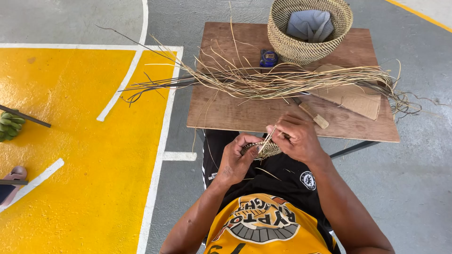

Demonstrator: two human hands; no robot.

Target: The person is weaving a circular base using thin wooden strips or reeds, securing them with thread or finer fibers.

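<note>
My left hand (238, 160) grips a small round woven disc (264, 149) of straw held over my lap. Just to its right, my right hand (297, 137) pinches a thin pale straw strand (269, 136) that rises from the disc's edge. Both hands sit below the near edge of a wooden board table (226, 113). A long bundle of loose straw fibres (263, 81) lies across the board.
A finished woven basket (308, 33) with grey cloth inside stands at the board's back. A small blue object (269, 58), a wooden-handled tool (310, 113) and a cardboard piece (353, 96) lie on the board. Yellow painted floor (70, 141) is left; a sandalled foot (14, 175) shows at the far left.
</note>
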